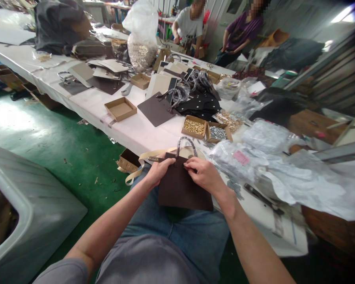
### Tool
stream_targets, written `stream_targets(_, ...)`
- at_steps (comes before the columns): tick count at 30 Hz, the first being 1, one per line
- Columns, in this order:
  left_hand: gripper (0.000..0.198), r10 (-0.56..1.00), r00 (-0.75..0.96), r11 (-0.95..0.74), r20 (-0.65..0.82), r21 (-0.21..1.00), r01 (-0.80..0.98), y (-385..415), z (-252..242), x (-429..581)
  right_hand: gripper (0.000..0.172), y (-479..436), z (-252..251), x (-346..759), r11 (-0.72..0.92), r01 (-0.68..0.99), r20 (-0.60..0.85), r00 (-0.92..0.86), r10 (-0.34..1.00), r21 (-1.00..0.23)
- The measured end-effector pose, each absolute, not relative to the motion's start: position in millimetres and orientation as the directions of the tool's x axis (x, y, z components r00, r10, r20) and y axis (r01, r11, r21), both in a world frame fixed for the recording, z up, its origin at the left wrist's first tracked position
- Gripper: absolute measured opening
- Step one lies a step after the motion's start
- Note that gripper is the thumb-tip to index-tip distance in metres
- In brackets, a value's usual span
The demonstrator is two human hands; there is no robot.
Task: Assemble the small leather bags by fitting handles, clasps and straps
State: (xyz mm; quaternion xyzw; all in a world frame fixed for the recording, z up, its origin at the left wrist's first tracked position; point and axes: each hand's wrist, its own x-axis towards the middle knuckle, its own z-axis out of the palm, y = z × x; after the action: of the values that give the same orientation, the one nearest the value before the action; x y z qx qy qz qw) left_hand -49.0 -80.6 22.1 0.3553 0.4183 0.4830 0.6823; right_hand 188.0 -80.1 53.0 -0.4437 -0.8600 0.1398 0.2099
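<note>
A dark brown bag panel (185, 193) rests upright against my lap at the table's edge. Its looped handle (187, 141), wrapped in clear plastic, rises from the top. My left hand (159, 170) is closed on the panel's upper left edge, thumb in front. A slim dark piece with a brass-coloured metal end (154, 159) sticks out beside that thumb. Near the handle's right foot, my right hand (203, 172) pinches thumb and fingers together against the panel's front. Whatever is between those fingertips is too small to make out. Cream tape (132, 177) hangs at the left.
Small boxes of gold rivets (193, 127) and silver rivets (216, 133) stand ahead, near another brown panel (156, 109) and an open cardboard box (120, 109). Plastic bags (254, 157) lie right. A grey bin (41, 213) stands left. Two people are at the back.
</note>
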Motion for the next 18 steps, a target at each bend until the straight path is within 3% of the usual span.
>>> stream_targets(6, 0.026, 0.957, 0.178, 0.281, -0.23, 0.892, -0.355, -80.2, 20.6, -50.0, 0.024, -80.0, 54.9, 188.1, 0.573, 0.702, 0.214, -0.538, 0.816, -0.423)
stream_targets(14, 0.02, 0.927, 0.185, 0.375, -0.327, 0.791, -0.484, -79.0, 15.6, -46.2, 0.022, -84.9, 48.0, 184.0, 0.517, 0.739, 0.263, -0.445, 0.856, -0.432)
stream_targets(18, 0.02, 0.935, 0.194, 0.353, -0.296, 0.812, -0.465, -80.0, 16.2, -48.4, 0.024, -82.4, 49.7, 186.0, 0.553, 0.725, 0.229, -0.504, 0.832, -0.411)
